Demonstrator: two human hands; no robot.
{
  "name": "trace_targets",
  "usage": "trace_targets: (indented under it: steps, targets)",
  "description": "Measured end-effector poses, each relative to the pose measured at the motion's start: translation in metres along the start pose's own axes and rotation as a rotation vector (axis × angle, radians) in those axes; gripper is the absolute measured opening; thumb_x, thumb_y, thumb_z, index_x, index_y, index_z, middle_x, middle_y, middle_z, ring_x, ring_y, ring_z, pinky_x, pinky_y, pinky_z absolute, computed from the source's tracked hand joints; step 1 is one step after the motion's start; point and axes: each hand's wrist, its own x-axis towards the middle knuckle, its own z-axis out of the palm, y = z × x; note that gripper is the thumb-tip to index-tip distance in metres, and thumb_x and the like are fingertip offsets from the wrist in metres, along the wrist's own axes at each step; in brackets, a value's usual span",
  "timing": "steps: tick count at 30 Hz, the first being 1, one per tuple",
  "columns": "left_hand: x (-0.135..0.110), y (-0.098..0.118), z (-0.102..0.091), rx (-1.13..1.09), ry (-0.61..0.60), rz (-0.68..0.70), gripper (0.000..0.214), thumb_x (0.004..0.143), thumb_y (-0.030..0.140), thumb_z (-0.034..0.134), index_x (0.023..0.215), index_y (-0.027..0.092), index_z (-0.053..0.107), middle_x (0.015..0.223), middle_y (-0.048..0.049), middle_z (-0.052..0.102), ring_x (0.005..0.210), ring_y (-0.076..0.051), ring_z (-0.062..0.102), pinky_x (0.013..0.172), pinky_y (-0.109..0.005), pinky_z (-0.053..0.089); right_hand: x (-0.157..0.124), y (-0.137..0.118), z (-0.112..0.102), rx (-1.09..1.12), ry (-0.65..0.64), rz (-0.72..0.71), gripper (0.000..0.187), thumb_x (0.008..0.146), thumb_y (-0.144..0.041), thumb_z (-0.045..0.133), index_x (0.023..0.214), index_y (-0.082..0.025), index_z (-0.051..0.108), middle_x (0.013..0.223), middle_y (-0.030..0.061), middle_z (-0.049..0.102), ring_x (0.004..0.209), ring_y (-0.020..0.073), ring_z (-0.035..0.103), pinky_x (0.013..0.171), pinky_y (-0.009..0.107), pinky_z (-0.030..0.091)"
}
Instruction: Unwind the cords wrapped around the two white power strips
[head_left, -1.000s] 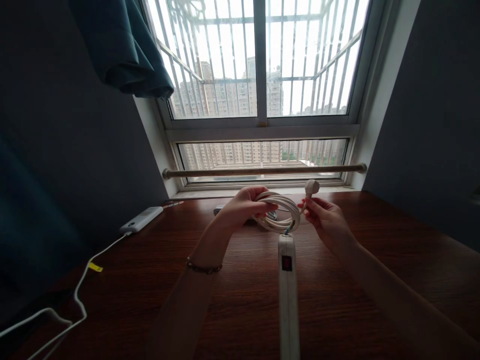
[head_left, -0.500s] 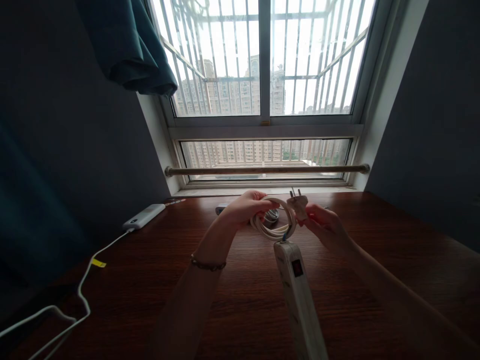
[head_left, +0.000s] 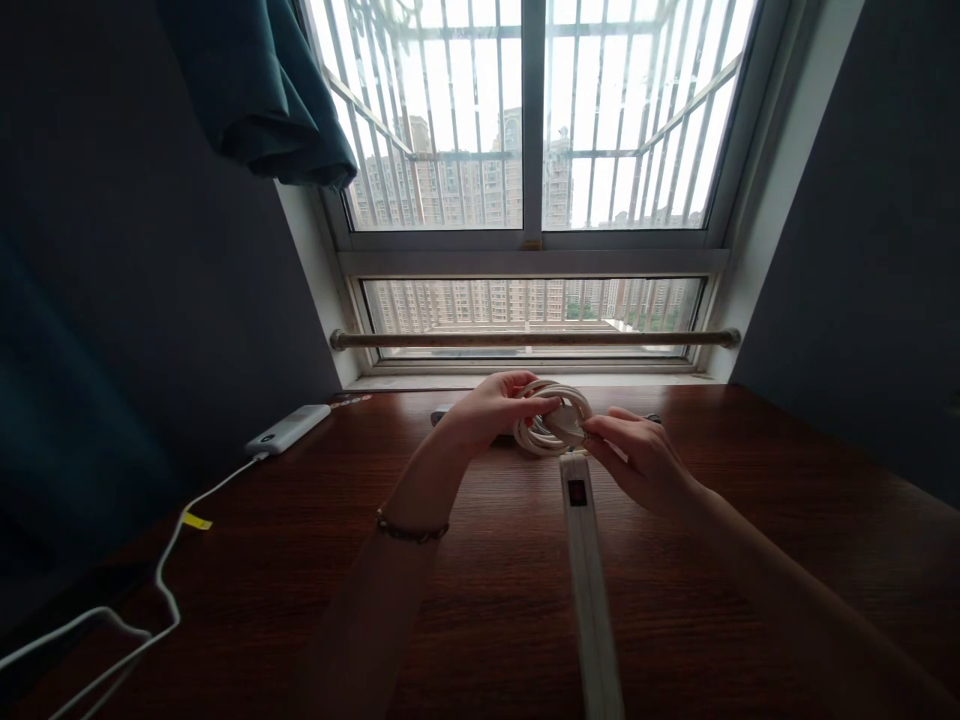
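Observation:
My left hand is closed on a coiled white power cord, its thumb across the loops. The white plug now lies within the ring of the coil, its prongs not visible. My right hand pinches at the right side of the coil, fingers closed by the plug's cord end. From the coil a long white power strip with a dark red switch runs toward me over the table.
On the left of the brown wooden table a white power bank trails a white cable with a yellow tag. Small items behind my hands are mostly hidden. A barred window and a horizontal rail stand beyond the table.
The plug has moved left from beside the coil into its ring, my right hand going with it. The power strip has turned and its switch end has shifted slightly up.

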Motion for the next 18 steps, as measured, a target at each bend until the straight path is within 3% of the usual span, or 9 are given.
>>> trace_targets:
  steps: [5, 9, 11, 13, 16, 18]
  targets:
    - [-0.002, 0.001, 0.008, 0.001, -0.010, 0.043, 0.042, 0.065, 0.031, 0.074, 0.099, 0.011, 0.060, 0.085, -0.0048, 0.062, 0.072, -0.011, 0.057, 0.066, -0.023, 0.045, -0.002, -0.002, 0.000, -0.204, 0.014, 0.167, 0.026, 0.091, -0.034, 0.042, 0.080, -0.017, 0.058, 0.065, 0.0006, 0.049, 0.064, 0.0114, 0.043, 0.059, 0.024, 0.025]
    - [-0.002, -0.001, 0.023, 0.004, -0.042, 0.109, 0.059, 0.065, 0.029, 0.074, 0.119, 0.016, 0.053, 0.102, -0.0089, 0.060, 0.085, -0.018, 0.060, 0.076, -0.031, 0.047, -0.004, 0.001, 0.010, -0.230, 0.062, 0.291, 0.028, 0.090, -0.037, 0.044, 0.080, -0.016, 0.060, 0.068, -0.0001, 0.056, 0.061, 0.0111, 0.048, 0.059, 0.025, 0.025]
    - [-0.002, -0.003, 0.035, 0.129, -0.035, 0.261, 0.060, 0.067, 0.030, 0.072, 0.122, 0.019, 0.052, 0.119, -0.0105, 0.051, 0.101, -0.021, 0.055, 0.083, -0.033, 0.046, -0.007, 0.004, 0.015, -0.191, 0.053, 0.343, 0.028, 0.090, -0.036, 0.044, 0.076, -0.016, 0.059, 0.067, 0.0004, 0.057, 0.060, 0.0114, 0.049, 0.059, 0.025, 0.024]
    - [-0.004, -0.006, 0.049, 0.380, 0.048, 0.422, 0.055, 0.071, 0.030, 0.068, 0.123, 0.019, 0.051, 0.130, -0.0101, 0.043, 0.114, -0.023, 0.046, 0.091, -0.034, 0.041, -0.010, 0.006, 0.020, -0.177, 0.077, 0.360, 0.028, 0.087, -0.031, 0.043, 0.070, -0.014, 0.057, 0.063, 0.0018, 0.056, 0.057, 0.0115, 0.047, 0.057, 0.026, 0.023]
    - [-0.009, -0.013, 0.072, 0.702, 0.140, 0.551, 0.057, 0.081, 0.028, 0.057, 0.133, 0.015, 0.037, 0.133, -0.0125, 0.040, 0.115, -0.024, 0.044, 0.095, -0.038, 0.038, -0.016, 0.006, 0.024, -0.143, 0.191, 0.314, 0.032, 0.083, -0.028, 0.042, 0.055, -0.012, 0.047, 0.053, 0.0029, 0.049, 0.048, 0.0092, 0.037, 0.052, 0.025, 0.021]
    - [-0.011, -0.016, 0.084, 0.759, 0.131, 0.662, 0.054, 0.087, 0.027, 0.046, 0.136, 0.012, 0.028, 0.136, -0.0152, 0.035, 0.117, -0.024, 0.042, 0.093, -0.038, 0.040, -0.018, 0.005, 0.024, -0.053, 0.289, 0.312, 0.039, 0.082, -0.032, 0.045, 0.049, -0.012, 0.042, 0.048, 0.0019, 0.044, 0.044, 0.0071, 0.032, 0.049, 0.023, 0.021]
